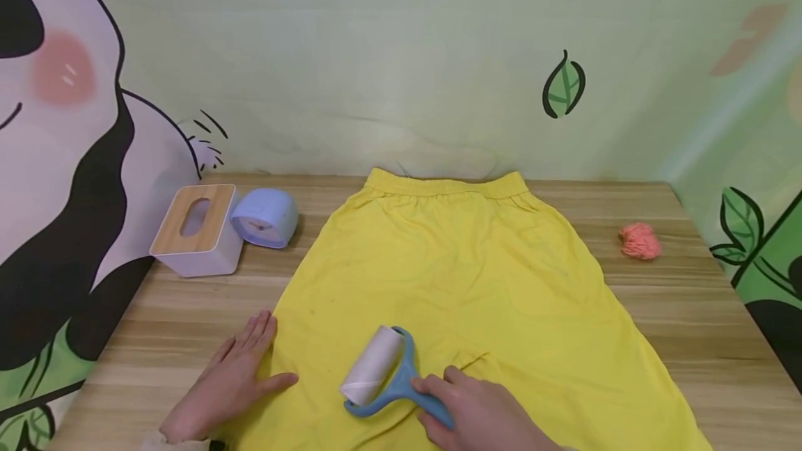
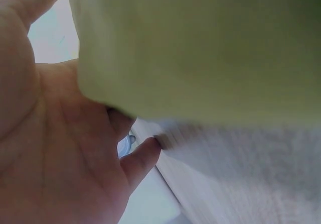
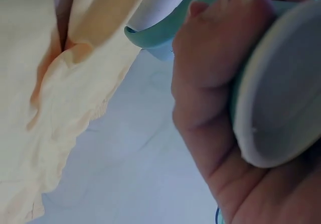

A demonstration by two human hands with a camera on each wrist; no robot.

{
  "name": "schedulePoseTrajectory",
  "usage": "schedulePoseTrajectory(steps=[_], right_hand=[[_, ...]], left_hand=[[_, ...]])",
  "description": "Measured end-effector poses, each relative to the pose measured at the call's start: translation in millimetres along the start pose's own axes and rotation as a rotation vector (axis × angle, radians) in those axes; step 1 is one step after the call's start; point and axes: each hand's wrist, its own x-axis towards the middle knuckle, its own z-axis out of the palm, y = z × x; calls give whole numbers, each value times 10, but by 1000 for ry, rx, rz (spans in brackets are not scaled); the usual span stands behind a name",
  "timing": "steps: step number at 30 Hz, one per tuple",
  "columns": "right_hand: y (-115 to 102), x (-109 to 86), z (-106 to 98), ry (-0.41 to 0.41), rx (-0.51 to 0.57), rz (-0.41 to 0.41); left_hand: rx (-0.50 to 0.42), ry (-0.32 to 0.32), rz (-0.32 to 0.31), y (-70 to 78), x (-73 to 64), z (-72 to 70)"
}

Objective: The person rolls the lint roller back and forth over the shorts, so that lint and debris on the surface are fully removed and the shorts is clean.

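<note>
A yellow garment (image 1: 438, 270) with a gathered waistband lies spread on the wooden table, waistband toward the wall. My right hand (image 1: 479, 413) grips the blue handle of a lint roller (image 1: 372, 367), its fingers wrapped round it. The roller's white roll sits over the lower left part of the cloth. In the right wrist view the handle's pale hollow end (image 3: 283, 88) sticks out of the fist. My left hand (image 1: 234, 374) rests at the garment's left edge, fingers straight and thumb spread over the cloth. The left wrist view shows yellow cloth (image 2: 200, 48) covering part of that hand's fingers.
Back left, a white tissue box (image 1: 209, 262) with a wooden lid stands beside a small light blue clock (image 1: 276, 211). A crumpled coral-pink ball (image 1: 640, 241) lies on the table (image 1: 702, 339) right of the garment. A panda-printed backdrop (image 1: 401, 89) rises behind the table.
</note>
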Motion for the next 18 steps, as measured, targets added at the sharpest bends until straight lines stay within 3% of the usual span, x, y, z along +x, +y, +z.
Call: schedulePoseTrajectory(steps=[8,13,18], right_hand=[[113,-176,-66,-34,26,19],[147,-264,-78,15,-32,-19],[156,-307,-97,15,-51,-37]], left_hand=[[-11,15,9,-21,-2,11],[-20,22,11,-29,2,15],[-15,14,5,-21,5,13]])
